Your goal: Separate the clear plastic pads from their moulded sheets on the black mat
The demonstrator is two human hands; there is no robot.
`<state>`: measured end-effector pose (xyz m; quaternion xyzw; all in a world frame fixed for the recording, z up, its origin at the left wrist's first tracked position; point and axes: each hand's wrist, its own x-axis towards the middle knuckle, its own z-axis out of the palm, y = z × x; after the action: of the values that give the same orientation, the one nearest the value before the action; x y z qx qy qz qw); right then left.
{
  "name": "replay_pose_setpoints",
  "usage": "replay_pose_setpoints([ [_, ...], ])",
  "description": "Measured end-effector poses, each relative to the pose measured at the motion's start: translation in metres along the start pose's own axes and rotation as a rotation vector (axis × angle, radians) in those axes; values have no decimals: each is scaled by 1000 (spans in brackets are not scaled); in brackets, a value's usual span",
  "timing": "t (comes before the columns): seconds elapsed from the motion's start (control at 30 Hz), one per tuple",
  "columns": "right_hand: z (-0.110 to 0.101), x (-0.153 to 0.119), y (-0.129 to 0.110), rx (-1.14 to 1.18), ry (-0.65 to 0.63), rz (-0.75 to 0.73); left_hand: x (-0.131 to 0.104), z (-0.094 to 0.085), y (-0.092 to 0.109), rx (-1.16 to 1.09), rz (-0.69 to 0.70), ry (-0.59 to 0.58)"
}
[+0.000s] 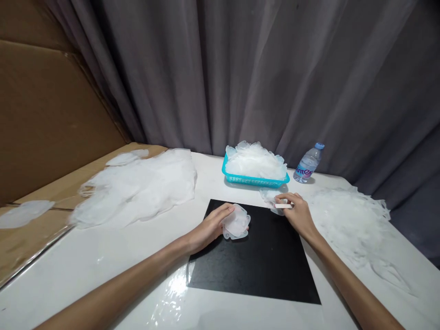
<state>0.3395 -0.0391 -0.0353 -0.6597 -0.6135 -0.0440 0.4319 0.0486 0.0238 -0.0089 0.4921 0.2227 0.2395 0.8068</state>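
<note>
My left hand (215,224) is closed around a thin translucent white plastic piece (237,222) with a wavy edge, held over a black mat (257,261). Whether it is one sheet or several stacked cannot be made out. A short white stick (283,206) sits in the fingers of my right hand (298,213), at the mat's far right corner. Those fingertips are also at some loose translucent pieces (270,196) lying between the mat and a turquoise basket (256,180); whether they grip one is unclear.
White translucent pieces (256,160) heap above the basket's rim. A water bottle (307,164) stands right of it. Large piles of thin white pieces lie at left (144,188) and right (347,220). Brown cardboard (51,110) rises at the left, and a grey curtain (233,68) hangs behind.
</note>
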Motion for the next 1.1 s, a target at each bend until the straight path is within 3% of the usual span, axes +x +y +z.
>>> replay_pose_setpoints([
  [0.13,-8,16,7,-14,195,88,10,-2,2,5,-39,13],
  [0.27,-9,21,-2,29,300,13,26,0,4,39,-29,21],
  [0.47,11,-23,-49,153,70,-246,32,5,-2,109,45,20],
  [0.6,9,-42,-67,223,-36,-284,28,4,-4,193,117,44],
  [0.77,1,-45,-73,242,-261,-304,24,6,-1,277,168,40],
  [0.83,2,-46,-72,248,-265,-252,24,8,0,302,178,29],
  [0.97,3,-42,-69,303,-182,5,25,7,-2,347,205,55],
  [1.1,-4,-32,-62,439,-386,142,26,3,-5,403,229,161],
])
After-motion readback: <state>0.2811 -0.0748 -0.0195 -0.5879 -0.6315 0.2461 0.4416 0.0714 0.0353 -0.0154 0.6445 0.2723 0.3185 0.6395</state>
